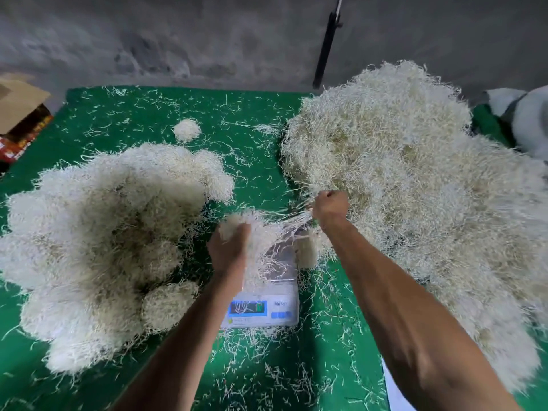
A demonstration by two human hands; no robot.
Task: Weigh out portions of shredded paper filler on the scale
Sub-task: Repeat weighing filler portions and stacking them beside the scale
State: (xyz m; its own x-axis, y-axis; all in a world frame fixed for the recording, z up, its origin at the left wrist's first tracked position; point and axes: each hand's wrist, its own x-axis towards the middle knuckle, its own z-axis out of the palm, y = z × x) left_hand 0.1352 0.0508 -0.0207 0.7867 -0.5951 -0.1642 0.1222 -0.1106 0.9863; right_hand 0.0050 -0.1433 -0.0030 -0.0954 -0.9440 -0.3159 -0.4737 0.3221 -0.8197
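Green cloth (261,179) is covering the whole worktop, sitting against a rough grey wall (178,40), and it's littered with loose paper strands pretty much everywhere. Biggest thing going on is the huge pile of shredded paper (415,188) sprawling over the right side, running from the far edge almost down to the near one. Over on the left, a second heap (98,247) is sitting there, lumpier, looking like separate rounded balls bunched together, with one small ball (186,129) lying on its own further back. Between the two heaps, a white digital scale (274,295) is sitting near the front middle, its display a bit blurry so I can't read the number. A clump of filler (261,232) is hanging over the scale's platform, and the left hand (228,250) is gripping its left side with the fingers curled into the paper. The right hand (329,207) is closing into a fist around a stretched bunch of strands running between that clump and the big right pile. Off at the far left edge, an open cardboard box (20,108) is peeking in.
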